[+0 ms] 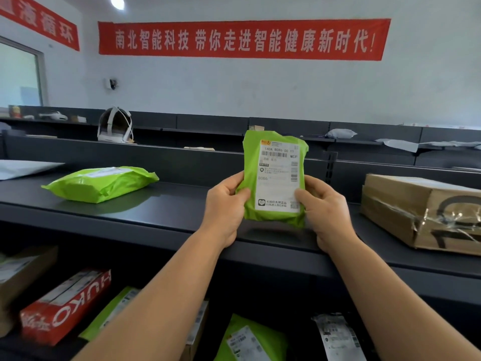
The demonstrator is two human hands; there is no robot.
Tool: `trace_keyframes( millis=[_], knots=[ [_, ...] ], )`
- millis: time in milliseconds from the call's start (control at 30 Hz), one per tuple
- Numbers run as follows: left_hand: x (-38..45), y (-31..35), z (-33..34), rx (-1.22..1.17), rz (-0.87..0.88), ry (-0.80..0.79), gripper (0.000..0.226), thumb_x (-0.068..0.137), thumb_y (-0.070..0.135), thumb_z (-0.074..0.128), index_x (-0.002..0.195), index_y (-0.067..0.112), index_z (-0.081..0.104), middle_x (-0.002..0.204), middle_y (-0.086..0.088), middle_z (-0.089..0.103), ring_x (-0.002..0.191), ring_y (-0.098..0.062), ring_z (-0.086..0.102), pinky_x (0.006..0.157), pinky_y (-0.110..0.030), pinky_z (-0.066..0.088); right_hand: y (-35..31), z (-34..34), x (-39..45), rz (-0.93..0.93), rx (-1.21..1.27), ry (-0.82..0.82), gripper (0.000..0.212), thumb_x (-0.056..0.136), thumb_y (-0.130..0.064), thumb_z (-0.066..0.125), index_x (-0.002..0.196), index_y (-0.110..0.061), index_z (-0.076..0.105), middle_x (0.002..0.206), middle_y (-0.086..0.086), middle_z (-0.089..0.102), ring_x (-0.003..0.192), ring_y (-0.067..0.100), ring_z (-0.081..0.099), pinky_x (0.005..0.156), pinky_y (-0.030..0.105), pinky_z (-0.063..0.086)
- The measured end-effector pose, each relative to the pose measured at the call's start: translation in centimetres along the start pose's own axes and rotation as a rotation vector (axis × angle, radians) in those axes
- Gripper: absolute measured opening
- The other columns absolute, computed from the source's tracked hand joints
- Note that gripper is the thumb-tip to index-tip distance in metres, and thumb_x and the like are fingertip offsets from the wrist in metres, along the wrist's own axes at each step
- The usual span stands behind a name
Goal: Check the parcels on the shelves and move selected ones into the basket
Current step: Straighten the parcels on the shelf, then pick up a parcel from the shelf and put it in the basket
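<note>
I hold a small green parcel [273, 162] upright above the top shelf [166, 204], its white shipping label facing me. My left hand [225, 207] grips its lower left edge, thumb on the front. My right hand [325, 207] grips the lower right edge, thumb pressed on the label. A second, larger green parcel [101, 182] lies flat on the top shelf to the left. No basket is in view.
A taped cardboard box [421, 209] sits on the top shelf at the right. The lower shelf holds a red box [65, 306], a brown box [20, 272], green parcels [250, 340] and a grey bag [338, 337]. A headset [115, 126] stands on the far shelving.
</note>
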State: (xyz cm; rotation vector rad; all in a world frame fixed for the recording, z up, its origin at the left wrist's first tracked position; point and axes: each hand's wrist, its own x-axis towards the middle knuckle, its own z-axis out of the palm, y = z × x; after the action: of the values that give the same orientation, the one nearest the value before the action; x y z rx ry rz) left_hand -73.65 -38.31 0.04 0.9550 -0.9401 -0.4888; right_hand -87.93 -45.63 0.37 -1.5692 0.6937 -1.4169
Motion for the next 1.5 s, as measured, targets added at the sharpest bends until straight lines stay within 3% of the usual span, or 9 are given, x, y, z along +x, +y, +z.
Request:
trace_keyframes(
  millis=[233, 400, 533, 633, 700, 867, 1034, 1200, 1500],
  knots=[
    [0.0, -0.1, 0.0, 0.030, -0.001, 0.009, 0.037, 0.093, -0.007, 0.049, 0.117, 0.015, 0.066, 0.102, 0.004, 0.073, 0.091, -0.010, 0.071, 0.070, -0.021, 0.057, -0.3, -0.1, -0.3, 0.006, 0.018, -0.020, 0.034, 0.093, -0.002, 0.058, 0.088, -0.035, 0.066, 0.084, -0.015, 0.075, 0.085, 0.009, 0.073, 0.075, 0.037, 0.061],
    [0.1, 0.1, 0.2, 0.168, -0.026, -0.012, 0.039, 0.093, -0.002, 0.047, 0.092, 0.031, 0.068, 0.097, 0.007, 0.073, 0.087, -0.007, 0.070, 0.070, -0.023, 0.057, -0.2, 0.0, 0.0, 0.047, -0.140, 0.029, 0.022, 0.092, -0.013, 0.056, 0.085, -0.027, 0.071, 0.084, -0.008, 0.074, 0.080, 0.010, 0.070, 0.075, 0.037, 0.060],
    [0.8, 0.1, 0.7, 0.516, -0.056, -0.011, 0.016, 0.092, 0.014, 0.047, 0.093, 0.009, 0.062, 0.085, -0.002, 0.063, 0.081, -0.024, 0.059, 0.059, -0.035, 0.048, -0.1, 0.3, 0.2, 0.095, -0.278, 0.078, 0.039, 0.089, -0.021, 0.052, 0.052, -0.009, 0.044, 0.049, 0.000, 0.036, 0.056, 0.019, 0.031, 0.055, 0.033, 0.027],
    [1.1, 0.6, 0.9, 0.682, -0.080, -0.015, 0.050, 0.095, 0.028, 0.049, 0.140, 0.005, 0.042, 0.140, -0.013, 0.048, 0.128, -0.030, 0.045, 0.099, -0.038, 0.041, -0.8, 0.5, 0.1, 0.115, -0.316, 0.097, 0.047, 0.091, -0.028, 0.050, 0.053, -0.021, 0.023, 0.046, -0.009, 0.020, 0.050, 0.014, 0.021, 0.049, 0.029, 0.017],
    [0.8, 1.2, 1.1, 0.645, -0.020, 0.007, 0.062, 0.096, 0.032, 0.049, 0.150, 0.010, 0.027, 0.155, -0.007, 0.031, 0.141, -0.022, 0.031, 0.111, -0.033, 0.028, -1.3, 0.3, -0.1, 0.088, -0.339, 0.115, 0.043, 0.092, -0.031, 0.047, 0.057, -0.021, 0.024, 0.052, -0.006, 0.023, 0.052, 0.014, 0.022, 0.049, 0.030, 0.019],
    [-0.6, 3.4, 3.3, 0.393, 0.135, 0.035, 0.056, 0.095, 0.030, 0.050, 0.147, 0.016, 0.034, 0.152, 0.002, 0.037, 0.139, -0.013, 0.035, 0.113, -0.031, 0.029, -3.1, -0.5, -1.3, -0.070, -0.302, 0.211, 0.029, 0.097, -0.030, 0.043, 0.077, -0.009, 0.041, 0.066, -0.003, 0.038, 0.060, 0.011, 0.033, 0.060, 0.032, 0.029],
    [-2.6, 4.8, 7.3, 0.226, 0.125, -0.071, 0.054, 0.094, 0.027, 0.050, 0.137, -0.004, 0.038, 0.144, -0.017, 0.043, 0.132, -0.030, 0.042, 0.108, -0.042, 0.036, -5.9, -1.9, -2.1, -0.144, -0.286, 0.244, 0.042, 0.097, -0.039, 0.043, 0.133, -0.019, 0.051, 0.118, -0.001, 0.062, 0.100, 0.012, 0.057, 0.086, 0.031, 0.046],
    [-4.0, 5.3, 11.5, 0.094, 0.077, -0.172, 0.056, 0.096, 0.025, 0.050, 0.148, 0.012, 0.034, 0.151, 0.001, 0.040, 0.133, -0.006, 0.040, 0.096, -0.016, 0.031, -8.3, -5.5, -2.2, -0.227, -0.345, 0.308, 0.043, 0.098, -0.041, 0.043, 0.137, -0.021, 0.048, 0.129, 0.002, 0.058, 0.111, 0.014, 0.054, 0.098, 0.037, 0.045],
    [-5.2, 3.3, 20.3, 0.115, -0.067, -0.272, 0.060, 0.098, 0.039, 0.046, 0.151, 0.020, 0.026, 0.155, 0.005, 0.030, 0.139, -0.013, 0.030, 0.095, -0.024, 0.024, -8.6, -17.0, -0.8, -0.204, -0.459, 0.467, 0.043, 0.095, -0.043, 0.045, 0.136, -0.028, 0.048, 0.130, -0.002, 0.056, 0.122, 0.022, 0.049, 0.105, 0.045, 0.040]
  ],
)
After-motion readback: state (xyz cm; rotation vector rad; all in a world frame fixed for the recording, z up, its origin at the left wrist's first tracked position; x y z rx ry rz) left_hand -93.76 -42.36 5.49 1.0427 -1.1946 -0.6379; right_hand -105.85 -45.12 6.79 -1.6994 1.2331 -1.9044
